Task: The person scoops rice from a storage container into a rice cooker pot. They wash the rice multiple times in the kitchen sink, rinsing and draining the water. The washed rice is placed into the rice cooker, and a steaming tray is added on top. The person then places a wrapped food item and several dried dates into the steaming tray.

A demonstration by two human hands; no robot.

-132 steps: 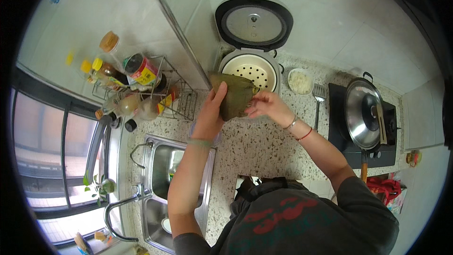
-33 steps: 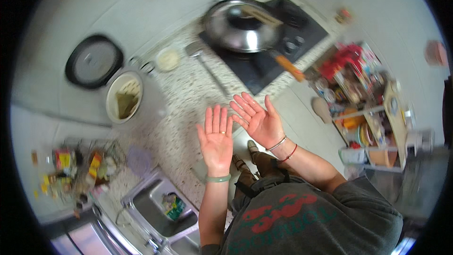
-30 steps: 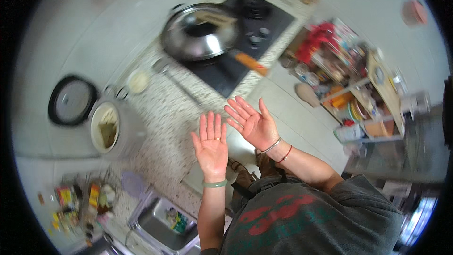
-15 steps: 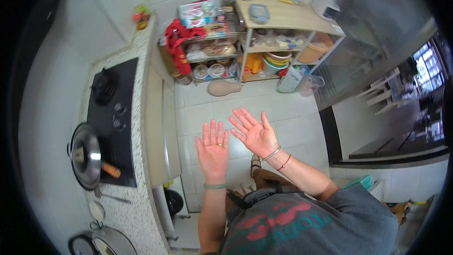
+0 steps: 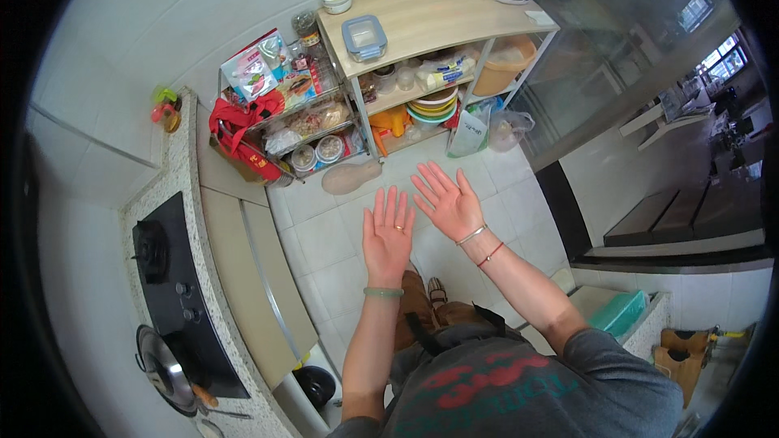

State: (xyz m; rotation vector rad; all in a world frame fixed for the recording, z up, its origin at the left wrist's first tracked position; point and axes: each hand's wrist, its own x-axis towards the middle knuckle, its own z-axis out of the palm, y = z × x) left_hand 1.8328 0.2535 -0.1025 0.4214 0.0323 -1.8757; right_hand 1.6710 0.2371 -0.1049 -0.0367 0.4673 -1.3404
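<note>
Palm up, my left hand (image 5: pixel 388 235) is held over the tiled floor, its fingers stretched and a ring on one of them. A green bangle sits at that wrist. Beside it, my right hand (image 5: pixel 451 207) also shows its palm, fingers extended and thumb apart, with a silver bangle and a red cord on the wrist. Neither hand holds or touches anything, and a small gap separates them. Beyond the hands, a butternut squash (image 5: pixel 350 178) lies on the floor in front of the shelves.
On the left, a stone counter (image 5: pixel 213 276) carries a black gas hob (image 5: pixel 182 292) and a lidded wok (image 5: pixel 165 369). A wooden shelf unit (image 5: pixel 442 16) and a wire rack (image 5: pixel 312 101) stand ahead. A glass door (image 5: pixel 596 57) is at the right. A cutting board (image 5: pixel 682 361) stands lower right.
The view has turned toward the right, so the shelves and hob appear shifted left. Both hands stay open, palms up, slightly further right in the picture and closer together.
</note>
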